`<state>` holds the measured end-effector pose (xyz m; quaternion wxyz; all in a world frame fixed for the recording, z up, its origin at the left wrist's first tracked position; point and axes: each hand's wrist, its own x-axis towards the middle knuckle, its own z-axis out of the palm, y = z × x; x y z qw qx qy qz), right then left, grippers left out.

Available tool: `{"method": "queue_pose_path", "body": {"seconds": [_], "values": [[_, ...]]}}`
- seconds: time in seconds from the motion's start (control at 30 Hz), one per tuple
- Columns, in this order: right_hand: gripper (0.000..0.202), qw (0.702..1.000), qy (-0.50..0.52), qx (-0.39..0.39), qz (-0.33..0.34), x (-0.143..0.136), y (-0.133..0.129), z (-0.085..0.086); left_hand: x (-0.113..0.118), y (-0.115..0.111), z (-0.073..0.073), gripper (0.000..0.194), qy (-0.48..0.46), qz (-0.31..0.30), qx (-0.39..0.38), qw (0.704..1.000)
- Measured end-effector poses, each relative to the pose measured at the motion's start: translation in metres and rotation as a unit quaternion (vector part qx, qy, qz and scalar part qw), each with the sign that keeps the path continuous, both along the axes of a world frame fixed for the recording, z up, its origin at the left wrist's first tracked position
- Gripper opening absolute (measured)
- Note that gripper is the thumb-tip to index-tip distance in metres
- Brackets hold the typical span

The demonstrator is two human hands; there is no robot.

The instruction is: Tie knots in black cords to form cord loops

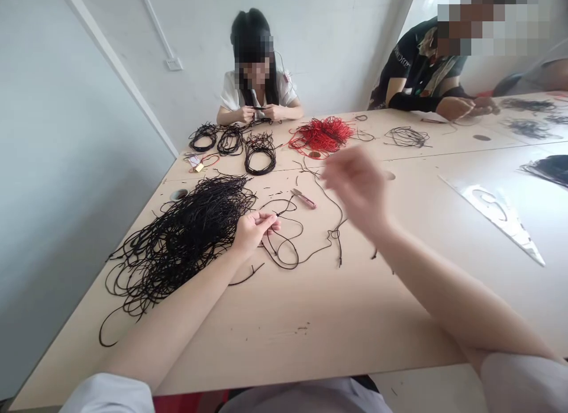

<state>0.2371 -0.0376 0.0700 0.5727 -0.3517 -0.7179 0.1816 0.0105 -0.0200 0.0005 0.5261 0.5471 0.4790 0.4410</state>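
My left hand (257,228) pinches a thin black cord (284,265) between thumb and fingers, just above the table. The cord's loops hang and spread below and to the right of the hand. My right hand (357,185) is raised to the right, smeared by motion, so its fingers are not clear. More black cord (341,223) with small knots lies on the table below it. Between the two hands rests a pair of small pink-handled thread snips (304,199). A large tangled heap of black cords (190,229) lies left of my left hand.
Coiled black cord bundles (260,160) and a red cord pile (323,134) lie farther back. A clear plastic set square (497,215) is at right. One person (255,64) sits opposite, handling dark cord; another person (426,70) leans on the table at right.
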Motion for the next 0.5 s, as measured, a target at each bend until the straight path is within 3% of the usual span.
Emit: {"method": "queue_pose_path", "body": {"seconds": [0.13,0.23,0.5], "values": [[0.012,0.993,-0.071,-0.092,0.007,-0.042,0.010,-0.048,-0.001,0.000,0.000,0.033,0.016,-0.021,0.003,1.000],[0.007,0.990,-0.087,-0.106,-0.010,-0.055,0.012,-0.074,-0.001,0.001,-0.003,0.033,0.015,-0.029,0.012,0.999],[0.003,0.986,-0.100,-0.128,-0.038,-0.053,0.010,-0.085,0.000,-0.001,-0.002,0.030,0.031,-0.033,0.041,0.998]]}}
